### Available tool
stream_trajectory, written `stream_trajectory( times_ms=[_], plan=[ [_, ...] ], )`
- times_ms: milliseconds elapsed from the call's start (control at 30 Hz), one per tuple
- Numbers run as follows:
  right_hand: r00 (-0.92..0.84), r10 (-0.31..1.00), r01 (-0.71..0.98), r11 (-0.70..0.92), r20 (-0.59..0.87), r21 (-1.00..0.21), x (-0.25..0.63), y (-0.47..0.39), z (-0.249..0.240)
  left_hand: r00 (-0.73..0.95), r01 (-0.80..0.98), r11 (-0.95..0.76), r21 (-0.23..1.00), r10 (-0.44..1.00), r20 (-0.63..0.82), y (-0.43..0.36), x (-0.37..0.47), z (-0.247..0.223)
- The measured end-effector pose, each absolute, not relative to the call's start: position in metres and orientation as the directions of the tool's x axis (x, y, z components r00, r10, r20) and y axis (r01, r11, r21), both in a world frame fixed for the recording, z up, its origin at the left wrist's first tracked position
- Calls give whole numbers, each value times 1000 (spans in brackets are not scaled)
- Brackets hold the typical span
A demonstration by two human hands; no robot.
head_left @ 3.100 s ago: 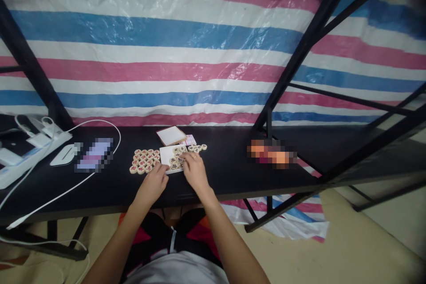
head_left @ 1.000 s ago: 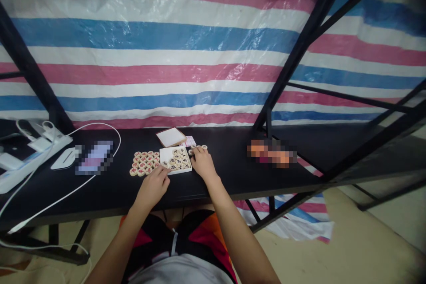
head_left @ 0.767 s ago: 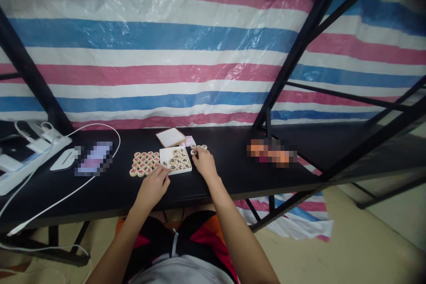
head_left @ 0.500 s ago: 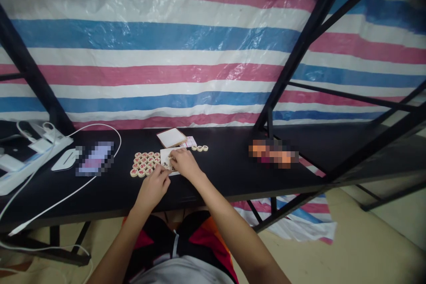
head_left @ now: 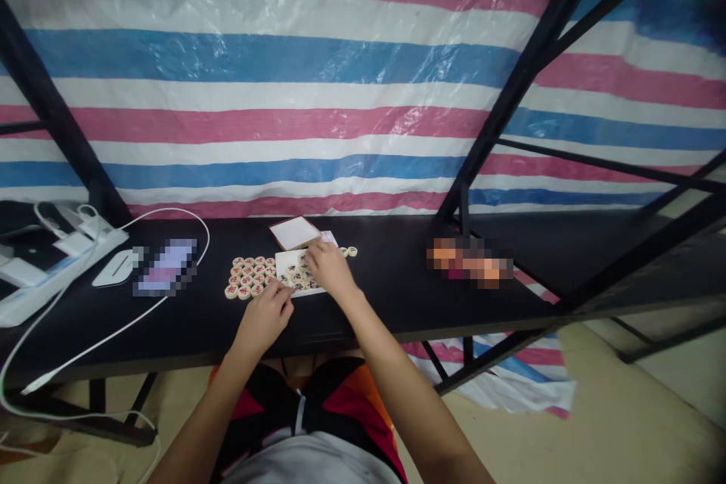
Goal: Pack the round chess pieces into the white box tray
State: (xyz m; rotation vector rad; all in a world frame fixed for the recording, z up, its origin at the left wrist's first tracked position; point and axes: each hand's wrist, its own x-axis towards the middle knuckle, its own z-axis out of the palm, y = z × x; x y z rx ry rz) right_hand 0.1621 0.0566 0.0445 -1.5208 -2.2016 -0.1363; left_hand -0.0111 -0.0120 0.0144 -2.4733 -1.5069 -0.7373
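Round cream xiangqi pieces with red characters [head_left: 245, 277] lie in packed rows on the black table. Beside them on the right is a shallow white box [head_left: 288, 258] holding several pieces with black characters [head_left: 296, 278]. My left hand [head_left: 268, 318] rests at the box's near left corner, fingers bent and drawn together; its fingertips hide what they touch. Over the box's far right part is my right hand [head_left: 330, 266], fingers curled down and closed; whatever they grip is hidden. Just beyond it sit black-character pieces [head_left: 352, 251], partly covered by the hand.
A box lid [head_left: 295, 233] and a pink-and-white paper [head_left: 328, 238] lie behind the box. To the left are a blurred phone [head_left: 167, 266], a white flat device [head_left: 116, 268], a power strip [head_left: 62, 265] and a white cable [head_left: 96, 345]. A blurred orange object [head_left: 470, 262] lies right.
My right hand has moved from the box's middle to its far right part, uncovering black-character pieces inside and covering part of the row behind. My left hand stays near the corner.
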Motion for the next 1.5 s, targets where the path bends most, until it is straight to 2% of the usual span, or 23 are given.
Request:
stream_trajectory(
  times_ms=[100, 167, 367, 800, 867, 933, 1000, 1067, 1267, 1500],
  plan=[
    [-10, 924, 973, 97, 381, -211, 199, 60, 38, 368, 866, -484, 126, 787, 495, -12, -11, 14],
    [84, 940, 979, -15, 331, -206, 220, 61, 30, 365, 863, -488, 133, 783, 504, -11, -11, 13],
    [24, 968, 985, 21, 250, -173, 234, 60, 14, 353, 860, -486, 156, 787, 506, -11, -10, 12],
    [179, 942, 964, -110, 286, -241, 228, 53, 26, 357, 855, -492, 164, 788, 501, -12, -11, 14],
    [125, 926, 962, -25, 357, -272, 215, 49, 35, 357, 859, -488, 158, 790, 499, -13, -10, 15],
    [-58, 905, 931, 203, 422, -305, 195, 47, 43, 360, 859, -489, 152, 788, 498, -13, -10, 15],
    [-297, 866, 836, 440, 403, -329, 170, 48, 50, 368, 858, -492, 145, 787, 496, -13, -10, 16],
    [-455, 815, 761, 565, 358, -320, 146, 53, 52, 372, 859, -492, 138, 787, 493, -13, -10, 16],
    [-587, 757, 736, 646, 286, -200, 119, 72, 44, 371, 864, -486, 129, 789, 489, -11, -10, 14],
    [-567, 787, 766, 612, 243, -197, 130, 67, 39, 371, 864, -488, 126, 785, 495, -11, -10, 14]
  ],
)
